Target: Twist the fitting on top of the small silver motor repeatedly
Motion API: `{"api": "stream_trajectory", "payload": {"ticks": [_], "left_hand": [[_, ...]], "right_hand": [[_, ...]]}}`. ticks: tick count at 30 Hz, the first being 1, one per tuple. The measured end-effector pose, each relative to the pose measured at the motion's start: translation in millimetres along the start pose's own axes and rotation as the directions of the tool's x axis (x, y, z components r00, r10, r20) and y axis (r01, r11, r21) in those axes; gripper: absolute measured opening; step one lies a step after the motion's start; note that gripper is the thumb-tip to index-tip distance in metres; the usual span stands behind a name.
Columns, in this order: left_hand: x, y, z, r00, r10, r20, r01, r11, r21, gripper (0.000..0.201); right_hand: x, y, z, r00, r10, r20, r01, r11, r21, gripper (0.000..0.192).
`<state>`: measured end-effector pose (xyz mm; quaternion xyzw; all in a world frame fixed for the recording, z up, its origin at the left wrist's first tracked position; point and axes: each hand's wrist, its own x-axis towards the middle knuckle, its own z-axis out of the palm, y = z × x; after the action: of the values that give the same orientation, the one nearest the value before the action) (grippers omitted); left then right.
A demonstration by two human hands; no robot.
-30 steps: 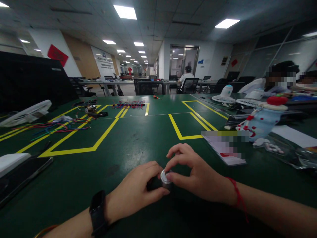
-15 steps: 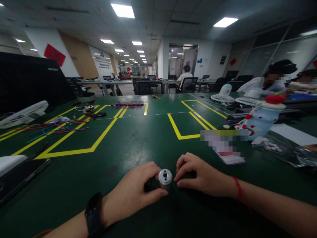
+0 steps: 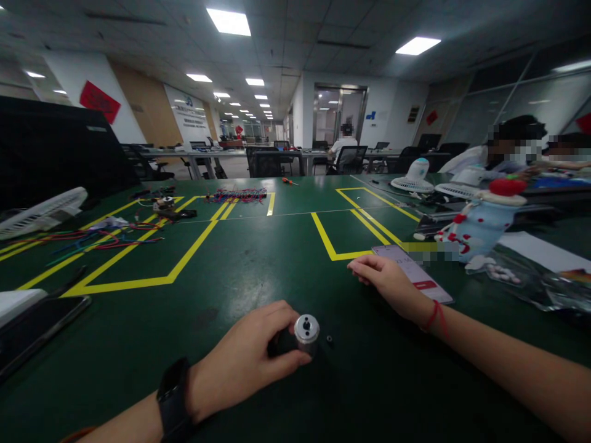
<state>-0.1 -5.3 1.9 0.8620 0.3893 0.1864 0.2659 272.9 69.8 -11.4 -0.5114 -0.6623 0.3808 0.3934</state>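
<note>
My left hand (image 3: pixel 252 351) grips a small silver cylinder, which looks like a little motor (image 3: pixel 306 328), between thumb and fingers. The cylinder stands upright on the green table, its round top showing a dark centre and small holes. Just to its right lies a tiny dark ring-like part (image 3: pixel 329 339), apart from both hands. Farther forward and right, my right hand (image 3: pixel 385 275) hovers beside a phone (image 3: pixel 427 277) and partly covers it. Its fingers are drawn together, and anything between the fingertips is hidden.
Yellow tape lines (image 3: pixel 124 285) mark the green table. Loose wires (image 3: pixel 133 237) lie at left, near a black device (image 3: pixel 41 335). An orange screwdriver (image 3: pixel 289 181) is far off. At right are a light-blue snowman-like cup (image 3: pixel 487 224), plastic bags, small fans (image 3: pixel 413 177) and people.
My right hand has moved forward and right, away from the cylinder to the phone. The tiny dark part on the table is now uncovered. My left hand keeps its grip on the cylinder.
</note>
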Motion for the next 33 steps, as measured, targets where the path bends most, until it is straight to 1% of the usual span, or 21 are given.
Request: {"api": "stream_trajectory", "payload": {"ticks": [2, 4, 6, 8, 9, 10, 12, 13, 14, 15, 16, 17, 18, 20, 21, 22, 24, 26, 28, 33], "left_hand": [[-0.6, 0.0, 0.0, 1.000, 0.000, -0.001, 0.000, 1.000, -0.001, 0.013], [-1.3, 0.3, 0.0, 1.000, 0.002, 0.000, -0.002, 1.000, -0.002, 0.013], [-1.8, 0.8, 0.1, 1.000, 0.001, -0.001, -0.001, 1.000, 0.000, 0.014], [-1.8, 1.2, 0.1, 1.000, -0.004, -0.004, 0.004, 1.000, 0.007, 0.014], [-1.6, 1.4, 0.0, 1.000, -0.006, -0.003, 0.006, 1.000, 0.009, 0.014], [-1.4, 1.6, -0.1, 1.000, -0.006, -0.002, 0.006, 1.000, 0.008, 0.014], [-0.9, 1.7, -0.3, 1.000, -0.002, 0.005, 0.002, 1.000, 0.003, 0.014], [-0.7, 1.6, -0.4, 1.000, 0.000, 0.005, 0.000, 1.000, 0.000, 0.014], [-0.4, 1.4, -0.4, 1.000, 0.001, 0.004, -0.001, 1.000, -0.001, 0.014], [-0.2, 1.2, -0.3, 1.000, 0.000, 0.002, 0.000, 1.000, -0.001, 0.015], [-0.1, 0.9, -0.2, 1.000, 0.000, -0.002, 0.000, 1.000, -0.001, 0.014], [0.0, 0.7, 0.0, 1.000, 0.000, -0.005, 0.000, 1.000, -0.001, 0.014], [0.0, 0.5, 0.2, 1.000, 0.001, -0.007, -0.001, 1.000, -0.001, 0.014], [-0.2, 0.5, 0.7, 1.000, 0.002, -0.009, -0.002, 1.000, 0.003, 0.014], [-0.2, 0.5, 1.0, 1.000, 0.003, -0.011, -0.003, 1.000, 0.007, 0.014], [-0.2, 0.6, 1.2, 1.000, 0.004, -0.012, -0.004, 1.000, 0.011, 0.015], [-0.1, 0.8, 1.5, 1.000, 0.008, -0.013, -0.008, 1.000, 0.015, 0.015], [0.2, 0.7, 1.6, 1.000, 0.015, -0.011, -0.015, 1.000, 0.010, 0.015], [0.6, 0.4, 1.7, 1.000, 0.021, -0.009, -0.021, 1.000, 0.004, 0.016], [0.9, -0.3, 2.2, 1.000, 0.013, -0.021, -0.012, 1.000, 0.017, 0.015]], "right_hand": [[2.4, 5.7, -0.4, 1.000, -0.005, 0.019, 0.006, 1.000, -0.027, 0.028], [-0.1, 4.8, 0.8, 0.998, -0.024, 0.062, 0.028, 0.997, -0.065, 0.027], [-5.6, -1.4, 2.6, 0.993, -0.047, 0.112, 0.059, 0.993, -0.105, 0.024], [-12.1, -10.4, 4.5, 0.976, -0.096, 0.194, 0.128, 0.979, -0.158, 0.020], [-15.4, -15.1, 5.5, 0.956, -0.135, 0.259, 0.188, 0.963, -0.191, 0.018], [-18.5, -19.5, 6.6, 0.926, -0.175, 0.335, 0.259, 0.940, -0.223, 0.019], [-24.2, -26.6, 9.3, 0.844, -0.235, 0.483, 0.398, 0.877, -0.269, 0.025], [-26.6, -29.1, 11.1, 0.807, -0.250, 0.534, 0.449, 0.848, -0.282, 0.027], [-28.9, -30.8, 13.2, 0.786, -0.257, 0.562, 0.479, 0.828, -0.291, 0.025], [-30.8, -32.1, 15.6, 0.774, -0.263, 0.576, 0.496, 0.817, -0.293, 0.022], [-32.7, -33.2, 18.3, 0.773, -0.272, 0.574, 0.499, 0.819, -0.284, 0.018], [-34.3, -34.5, 21.2, 0.783, -0.286, 0.552, 0.488, 0.833, -0.260, 0.015], [-35.8, -36.5, 24.3, 0.803, -0.304, 0.512, 0.466, 0.857, -0.221, 0.013], [-38.6, -42.9, 30.9, 0.858, -0.336, 0.388, 0.410, 0.904, -0.124, 0.012], [-39.9, -47.4, 34.2, 0.877, -0.350, 0.329, 0.396, 0.914, -0.084, 0.013], [-41.0, -52.3, 37.5, 0.886, -0.363, 0.290, 0.395, 0.917, -0.061, 0.013], [-42.8, -62.1, 43.0, 0.877, -0.380, 0.294, 0.414, 0.908, -0.061, 0.011], [-44.0, -69.1, 46.6, 0.860, -0.378, 0.344, 0.428, 0.900, -0.082, 0.009], [-44.5, -72.0, 47.5, 0.855, -0.363, 0.369, 0.425, 0.900, -0.098, 0.009], [-44.2, -69.6, 42.8, 0.876, -0.376, 0.303, 0.419, 0.903, -0.092, 0.009]]}}
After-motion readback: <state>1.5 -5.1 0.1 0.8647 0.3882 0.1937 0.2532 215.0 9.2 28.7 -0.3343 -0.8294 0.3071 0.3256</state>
